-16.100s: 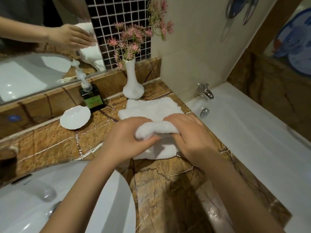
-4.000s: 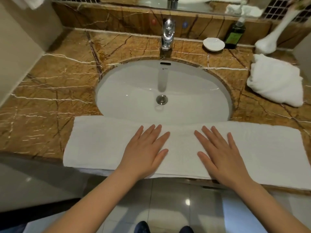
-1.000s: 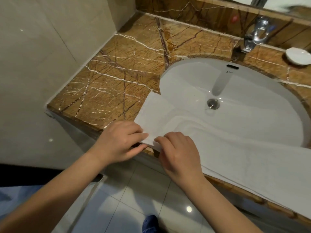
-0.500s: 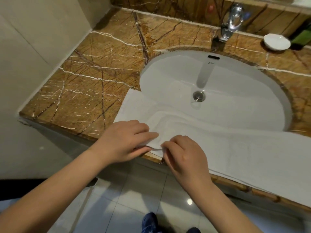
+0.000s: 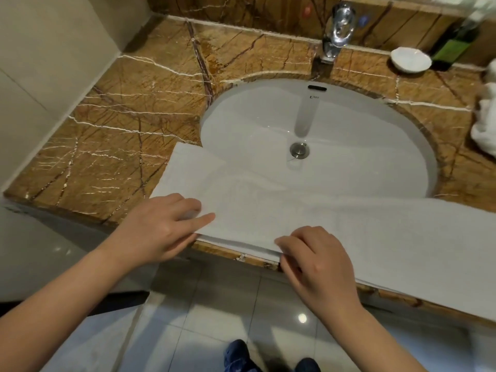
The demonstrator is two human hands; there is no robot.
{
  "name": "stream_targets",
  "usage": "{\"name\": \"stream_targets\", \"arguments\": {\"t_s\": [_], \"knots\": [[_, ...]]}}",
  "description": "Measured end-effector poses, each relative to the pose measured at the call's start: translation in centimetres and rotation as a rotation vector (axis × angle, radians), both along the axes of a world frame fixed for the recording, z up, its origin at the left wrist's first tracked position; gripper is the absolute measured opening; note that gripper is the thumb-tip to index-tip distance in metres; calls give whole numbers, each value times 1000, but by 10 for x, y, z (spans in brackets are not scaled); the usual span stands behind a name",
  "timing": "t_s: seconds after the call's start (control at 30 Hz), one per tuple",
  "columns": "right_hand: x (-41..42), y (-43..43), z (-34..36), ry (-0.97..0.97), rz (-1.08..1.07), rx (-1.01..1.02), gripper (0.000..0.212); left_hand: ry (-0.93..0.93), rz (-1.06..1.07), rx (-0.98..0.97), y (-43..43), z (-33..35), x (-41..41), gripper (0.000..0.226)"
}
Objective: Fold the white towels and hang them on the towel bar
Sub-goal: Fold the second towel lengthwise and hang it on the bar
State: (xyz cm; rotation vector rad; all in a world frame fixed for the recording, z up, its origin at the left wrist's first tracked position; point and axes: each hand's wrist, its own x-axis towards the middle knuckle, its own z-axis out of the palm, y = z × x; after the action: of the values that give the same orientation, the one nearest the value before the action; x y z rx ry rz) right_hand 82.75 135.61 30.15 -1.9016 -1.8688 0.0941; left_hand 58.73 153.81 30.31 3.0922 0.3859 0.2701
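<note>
The long towel (image 5: 349, 232) runs off the right edge, its far end unseen, and it covers the front rim of the sink (image 5: 362, 130) and the counter (image 5: 120, 135) edge beneath. The right hand (image 5: 316, 261) curls its fingertips out of sight at the towel's front hem. The left hand (image 5: 158, 229) has blurred fingers, so its grip cannot be told. A crumpled towel (image 5: 487, 124), the bottle (image 5: 453, 49) and the faucet (image 5: 338, 25) are cropped. Small print on the sink's back wall is unreadable. The shoes (image 5: 239, 355) are cut by the bottom edge.
</note>
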Motion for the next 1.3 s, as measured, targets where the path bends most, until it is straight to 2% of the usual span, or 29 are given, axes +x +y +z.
{"name": "stream_targets", "arguments": {"t_s": [0.17,0.3,0.37,0.47,0.53,0.73,0.83,1.0,1.13,1.23,1.3], "knots": [[9,-7,-6,2,0,62,20,-47,84,-10,-11,7,19,34],[8,-5,-9,-5,24,105,10,72,25,-108,-27,6,60,64],[12,-5,-10,-14,44,121,8,159,-10,-121,-31,3,75,68],[15,-4,-9,-31,70,125,12,212,-21,-108,-33,-5,82,66],[15,-3,-8,-27,83,118,7,236,-12,-108,-34,-8,80,65],[14,-4,6,32,83,70,9,221,31,-128,-38,-13,80,67],[11,-12,6,-39,95,35,18,247,36,-111,-40,-13,81,71],[20,-24,3,-52,103,-1,30,272,61,-107,-43,-10,78,70],[47,-44,2,-39,-40,39,25,240,104,-157,-48,-9,70,64],[60,-56,6,30,-59,-9,11,209,124,-160,-51,-11,67,59],[63,-58,7,218,-105,-187,47,194,109,-127,-50,-12,66,54]]}}
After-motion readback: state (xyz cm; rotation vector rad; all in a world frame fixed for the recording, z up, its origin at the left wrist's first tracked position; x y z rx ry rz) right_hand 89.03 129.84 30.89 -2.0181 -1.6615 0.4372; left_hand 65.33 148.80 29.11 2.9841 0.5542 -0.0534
